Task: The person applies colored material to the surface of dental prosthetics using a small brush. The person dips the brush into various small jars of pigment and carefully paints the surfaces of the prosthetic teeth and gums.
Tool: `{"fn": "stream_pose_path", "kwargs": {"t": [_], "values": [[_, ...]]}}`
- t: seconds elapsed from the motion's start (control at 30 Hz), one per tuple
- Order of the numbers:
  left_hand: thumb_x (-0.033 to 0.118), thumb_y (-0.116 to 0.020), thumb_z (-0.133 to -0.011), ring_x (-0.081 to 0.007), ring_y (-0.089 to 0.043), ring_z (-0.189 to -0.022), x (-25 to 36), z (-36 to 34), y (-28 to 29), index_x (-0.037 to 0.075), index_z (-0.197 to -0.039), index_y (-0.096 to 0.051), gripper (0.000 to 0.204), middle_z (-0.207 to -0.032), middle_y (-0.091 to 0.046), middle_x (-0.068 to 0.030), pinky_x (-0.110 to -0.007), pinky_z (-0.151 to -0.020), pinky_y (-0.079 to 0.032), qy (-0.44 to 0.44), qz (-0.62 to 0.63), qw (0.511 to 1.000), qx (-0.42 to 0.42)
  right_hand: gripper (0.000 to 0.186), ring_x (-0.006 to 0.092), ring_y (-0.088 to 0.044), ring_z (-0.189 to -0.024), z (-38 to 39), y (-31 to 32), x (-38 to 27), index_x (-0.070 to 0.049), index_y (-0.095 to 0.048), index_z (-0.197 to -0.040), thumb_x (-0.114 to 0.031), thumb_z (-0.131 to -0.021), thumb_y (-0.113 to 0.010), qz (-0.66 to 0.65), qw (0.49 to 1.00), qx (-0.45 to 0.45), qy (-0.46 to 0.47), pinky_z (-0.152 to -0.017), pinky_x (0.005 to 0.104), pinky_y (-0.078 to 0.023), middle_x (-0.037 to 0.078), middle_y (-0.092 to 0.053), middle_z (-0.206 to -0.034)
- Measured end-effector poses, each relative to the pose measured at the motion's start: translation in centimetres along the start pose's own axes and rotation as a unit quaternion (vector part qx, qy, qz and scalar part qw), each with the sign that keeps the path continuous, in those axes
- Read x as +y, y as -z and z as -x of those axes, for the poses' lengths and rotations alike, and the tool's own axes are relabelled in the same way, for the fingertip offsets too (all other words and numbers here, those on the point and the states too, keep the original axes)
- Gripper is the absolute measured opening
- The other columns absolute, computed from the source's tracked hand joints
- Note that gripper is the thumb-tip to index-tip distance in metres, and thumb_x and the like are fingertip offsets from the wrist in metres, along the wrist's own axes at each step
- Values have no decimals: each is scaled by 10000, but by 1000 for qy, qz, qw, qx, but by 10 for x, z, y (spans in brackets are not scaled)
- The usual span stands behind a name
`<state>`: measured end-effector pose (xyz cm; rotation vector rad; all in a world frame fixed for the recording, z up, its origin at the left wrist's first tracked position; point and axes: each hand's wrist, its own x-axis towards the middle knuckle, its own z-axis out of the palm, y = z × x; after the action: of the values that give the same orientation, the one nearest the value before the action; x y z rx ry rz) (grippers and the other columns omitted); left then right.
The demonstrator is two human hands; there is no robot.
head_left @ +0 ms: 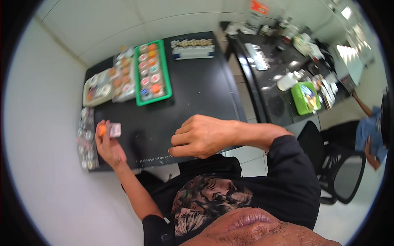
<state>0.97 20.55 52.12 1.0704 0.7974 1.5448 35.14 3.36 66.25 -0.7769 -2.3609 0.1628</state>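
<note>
My left hand is closed round a small clear bottle with an orange cap, held near the left side of the black table. The bottle lies tilted in the fingers, its clear body pointing right. My right hand is above the table's front part, its fingers curled in and the back of the hand upward. Its palm is hidden, so whatever it may hold cannot be made out. Beyond the left hand stands a green tray with rows of small bottles capped in white, orange and blue.
Left of the green tray are a clear container of capped bottles and a cream tub. More bottles line the left edge. A white rack stands at the back. Rightward, a second table bears a green basket; a person is beyond.
</note>
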Motion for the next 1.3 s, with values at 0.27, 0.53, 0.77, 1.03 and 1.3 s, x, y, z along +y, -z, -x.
{"fn": "stream_pose_path", "kwargs": {"t": [0.27,0.53,0.77,1.03,1.3], "values": [[295,-544,-1159,-390,-651,-1389,-46,-12,17,27,-1601,-532,517,-1483,-651,-197,-562,-1215,-541,55,150,987,-32,155,355,-785,-963,87,236,44,-69,-771,-1095,-132,-956,-743,326,902,-12,-283,-817,475,-626,100,-795,-1011],[389,-450,-1182,-229,-615,-1060,-63,-7,29,6,-1528,-561,527,-1287,-636,-98,-392,-881,-510,-2,54,998,13,229,441,-798,-1080,235,427,193,-81,-839,-1078,-143,-949,-660,435,635,-118,-627,-971,508,-638,199,-835,-1143],[387,-455,-1184,-196,-580,-904,-62,-4,33,4,-1450,-592,486,-1208,-613,-87,-345,-764,-465,-5,12,999,-41,376,380,-777,-1273,303,480,315,-181,-879,-1265,-200,-954,-668,455,538,33,-709,-1107,455,-612,176,-838,-1301],[428,-438,-1182,-189,-573,-881,-53,-1,20,16,-1399,-573,485,-1161,-579,-86,-336,-735,-459,40,-21,999,17,596,279,-761,-1333,369,470,382,-289,-826,-1431,-83,-926,-585,412,581,119,-691,-1142,429,-594,80,-826,-1398],[388,-473,-1187,-201,-572,-920,-50,-1,20,8,-1437,-591,470,-1205,-593,-94,-354,-783,-462,35,-5,999,-38,430,284,-824,-1127,390,470,406,-234,-850,-1350,-255,-922,-822,394,542,79,-738,-1001,437,-630,128,-861,-1212]]}}
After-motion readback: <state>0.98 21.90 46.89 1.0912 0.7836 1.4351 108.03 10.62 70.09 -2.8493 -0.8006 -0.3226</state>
